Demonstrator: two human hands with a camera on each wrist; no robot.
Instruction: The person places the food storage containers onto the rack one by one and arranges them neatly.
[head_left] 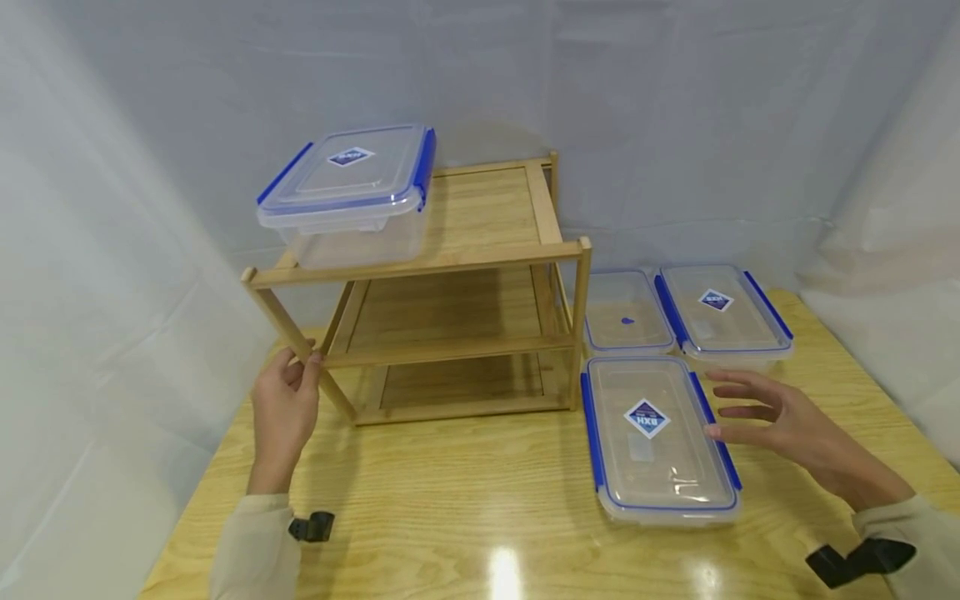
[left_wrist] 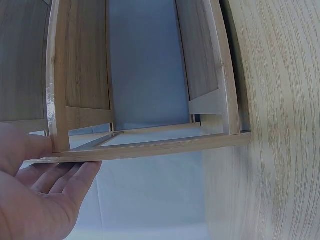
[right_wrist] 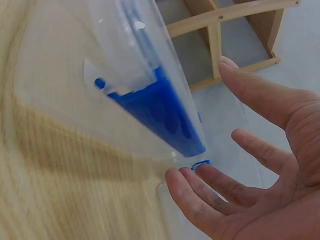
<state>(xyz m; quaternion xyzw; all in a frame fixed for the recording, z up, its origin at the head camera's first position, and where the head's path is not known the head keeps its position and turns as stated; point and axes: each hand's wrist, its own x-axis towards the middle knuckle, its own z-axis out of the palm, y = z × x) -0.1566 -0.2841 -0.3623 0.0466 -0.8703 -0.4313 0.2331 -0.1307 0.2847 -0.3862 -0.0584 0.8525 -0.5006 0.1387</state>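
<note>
My left hand [head_left: 283, 410] grips the front left post of a three-tier wooden shelf [head_left: 491, 212], level with its middle tier. In the left wrist view, the thumb lies on one side of the post [left_wrist: 150, 148] and the fingers on the other. To the right of the shelf, a clear lidded food container [head_left: 678, 458] with blue clips lies on the table. My right hand [head_left: 798, 437] is beside its right edge, fingers spread and slightly bent, holding nothing. The right wrist view shows the fingers near a blue clip [right_wrist: 162, 117].
Another clear container [head_left: 348, 212] sits on the shelf's top tier, at the left. Behind the front container are two more, a smaller one [head_left: 626, 304] next to the shelf and a larger one [head_left: 727, 325] to its right. Pale sheeting [head_left: 675, 108] hangs behind the wooden table [head_left: 450, 500].
</note>
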